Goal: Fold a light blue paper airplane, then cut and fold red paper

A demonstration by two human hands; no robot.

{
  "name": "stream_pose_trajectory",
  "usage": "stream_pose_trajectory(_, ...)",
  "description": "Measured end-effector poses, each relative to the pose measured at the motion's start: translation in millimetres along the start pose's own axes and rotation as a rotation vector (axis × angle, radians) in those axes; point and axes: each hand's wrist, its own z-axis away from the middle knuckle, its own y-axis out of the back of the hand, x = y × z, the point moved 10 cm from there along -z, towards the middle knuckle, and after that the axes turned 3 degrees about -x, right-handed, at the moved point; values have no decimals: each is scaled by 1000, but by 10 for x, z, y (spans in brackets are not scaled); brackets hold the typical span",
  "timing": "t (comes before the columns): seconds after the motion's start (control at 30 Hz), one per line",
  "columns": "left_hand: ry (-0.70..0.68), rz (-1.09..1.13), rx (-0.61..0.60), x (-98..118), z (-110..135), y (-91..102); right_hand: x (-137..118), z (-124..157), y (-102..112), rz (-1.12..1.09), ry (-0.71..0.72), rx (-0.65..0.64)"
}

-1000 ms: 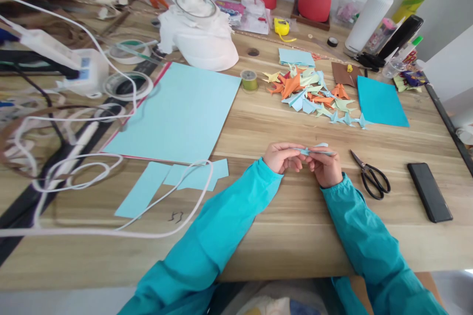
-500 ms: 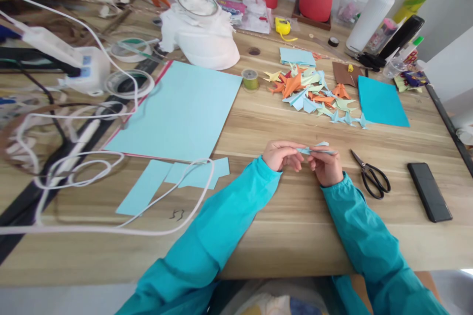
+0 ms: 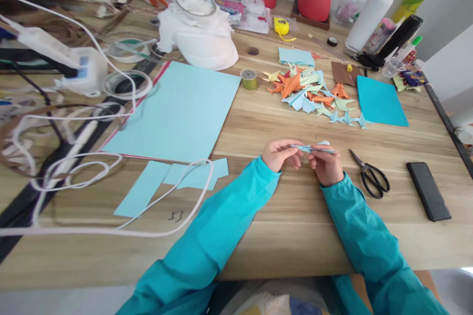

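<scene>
Between my two hands is a small folded piece of light blue paper (image 3: 305,148), held above the wooden table. My left hand (image 3: 280,153) pinches its left tip between thumb and fingers. My right hand (image 3: 326,163) grips the other end, and a pale flap shows above those fingers. Its exact shape is partly hidden by the fingers. Beyond the hands lies a pile of folded paper cranes (image 3: 295,89) in orange, blue, green and yellow. Black-handled scissors (image 3: 370,175) rest on the table to the right of my right hand.
A black phone (image 3: 428,191) lies at the right. Light blue sheets (image 3: 177,108) and cut strips (image 3: 142,188) are on the left, crossed by a white cable (image 3: 207,192). A thread spool (image 3: 249,79) and a teal paper square (image 3: 382,102) sit farther back.
My left hand has shifted slightly along the folded paper, its thumb and fingers now nearer the left tip. My right hand keeps its grip. The view has moved a little.
</scene>
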Motion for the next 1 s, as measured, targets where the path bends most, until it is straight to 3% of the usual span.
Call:
stream_pose_trajectory(0.3, 67, 32, -10, 9, 28, -10, 2, 15, -26, -2, -29, 14)
stream_pose_trajectory(0.73, -33, 82, -32, 77, 1, 14, -25, 8, 34, 16, -3, 41)
stream_pose_trajectory(1.0, -63, -85, 9, 80, 33, 16, -20, 15, 10, 39, -7, 23)
